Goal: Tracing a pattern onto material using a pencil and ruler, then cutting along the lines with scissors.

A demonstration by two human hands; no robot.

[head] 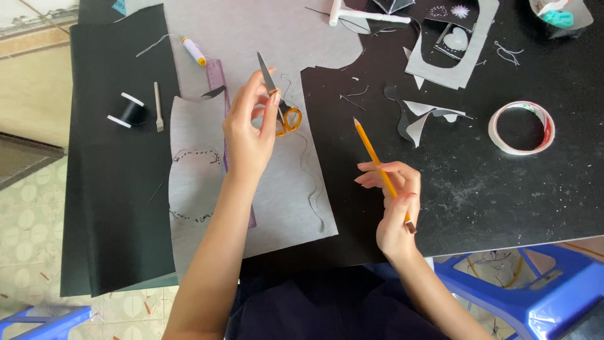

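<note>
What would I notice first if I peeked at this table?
Probably the two hands in the middle: the left hand holds small orange-handled scissors over a grey sheet, and the right hand holds a yellow pencil above the black table. Next you might spot the roll of tape at the right and the black thread spool at the left.

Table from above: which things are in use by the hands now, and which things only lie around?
In use:
- scissors, held by the left hand
- pencil, held by the right hand
- grey sheet under the left hand

Lying about:
- tape roll
- black thread spool
- marker
- grey offcuts
</note>
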